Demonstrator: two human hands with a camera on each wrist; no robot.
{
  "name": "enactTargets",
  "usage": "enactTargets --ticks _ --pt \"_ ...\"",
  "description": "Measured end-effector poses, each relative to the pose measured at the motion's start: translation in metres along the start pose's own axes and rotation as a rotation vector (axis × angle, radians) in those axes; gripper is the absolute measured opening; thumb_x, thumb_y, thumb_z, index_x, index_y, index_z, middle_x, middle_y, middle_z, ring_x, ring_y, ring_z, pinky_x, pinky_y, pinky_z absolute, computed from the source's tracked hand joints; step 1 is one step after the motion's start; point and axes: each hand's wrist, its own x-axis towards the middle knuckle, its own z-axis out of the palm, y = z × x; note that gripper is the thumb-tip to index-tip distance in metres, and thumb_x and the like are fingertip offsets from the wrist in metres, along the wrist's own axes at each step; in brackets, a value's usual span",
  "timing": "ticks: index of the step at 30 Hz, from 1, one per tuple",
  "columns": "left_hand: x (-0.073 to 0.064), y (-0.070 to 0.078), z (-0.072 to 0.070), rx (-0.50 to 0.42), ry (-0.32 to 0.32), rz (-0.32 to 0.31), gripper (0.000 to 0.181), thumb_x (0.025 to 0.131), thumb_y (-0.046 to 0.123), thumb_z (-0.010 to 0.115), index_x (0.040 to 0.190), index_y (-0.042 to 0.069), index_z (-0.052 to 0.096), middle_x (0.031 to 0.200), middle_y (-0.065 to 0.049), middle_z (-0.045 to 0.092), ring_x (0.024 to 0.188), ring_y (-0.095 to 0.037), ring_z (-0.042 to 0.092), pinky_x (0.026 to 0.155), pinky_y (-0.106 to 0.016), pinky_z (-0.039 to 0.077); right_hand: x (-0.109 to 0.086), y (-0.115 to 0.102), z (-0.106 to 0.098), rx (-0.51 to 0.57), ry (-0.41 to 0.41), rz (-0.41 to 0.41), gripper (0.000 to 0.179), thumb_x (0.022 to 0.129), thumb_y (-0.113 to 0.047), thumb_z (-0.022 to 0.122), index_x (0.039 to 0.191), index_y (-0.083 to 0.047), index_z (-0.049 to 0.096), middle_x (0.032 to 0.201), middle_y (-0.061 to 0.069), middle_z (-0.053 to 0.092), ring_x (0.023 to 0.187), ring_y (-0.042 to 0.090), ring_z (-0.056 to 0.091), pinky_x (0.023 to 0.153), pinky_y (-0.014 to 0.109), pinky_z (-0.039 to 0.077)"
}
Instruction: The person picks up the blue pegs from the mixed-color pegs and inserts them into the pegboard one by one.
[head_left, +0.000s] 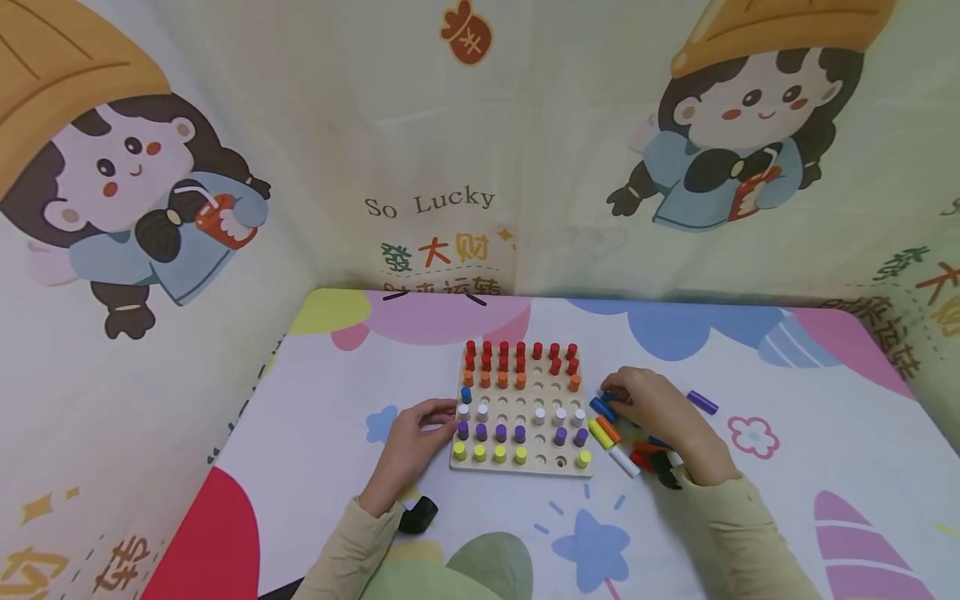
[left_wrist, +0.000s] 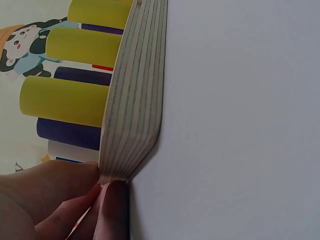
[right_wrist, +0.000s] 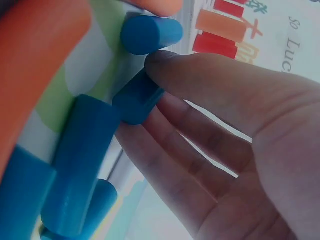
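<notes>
White and brightly patterned, the desk [head_left: 322, 400] carries a wooden pegboard [head_left: 550, 447]; the left hand's [head_left: 412, 442] extended fingers touch its left edge. On its right, the right hand [head_left: 656, 408] pinches a blue peg [right_wrist: 134, 102], loose yellow [head_left: 600, 434] and orange pegs [head_left: 609, 429] lying between.

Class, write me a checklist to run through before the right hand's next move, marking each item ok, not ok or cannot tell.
1. Peg gripped: ok. The right hand pinches a blue peg between thumb and fingers.
2. Board steadied: ok. The left hand touches the left edge of the board.
3. Room in the row: ok. Empty holes lie beside the standing blue peg.
4. Pinched peg over a hole: not ok. The right hand is beside the board, to its right.
5. Pinched peg clear of the table: cannot tell. No view settles it.
</notes>
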Motion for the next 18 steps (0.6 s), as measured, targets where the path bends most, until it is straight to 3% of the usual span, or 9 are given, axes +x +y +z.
enactTargets --ticks 18 --pt "-0.001 -0.002 0.000 -0.006 0.008 0.004 0.029 0.090 0.017 0.073 0.120 0.014 0.070 0.112 0.000 0.071 0.101 -0.014 0.067 0.086 -0.031 0.058 -0.003 -0.015 -0.010 -0.068 0.061 -0.009 0.024 0.084 -0.006 0.077 0.107 0.000 0.072 0.093 0.008 0.070 0.083 0.020 0.067 0.079 0.042 0.059"
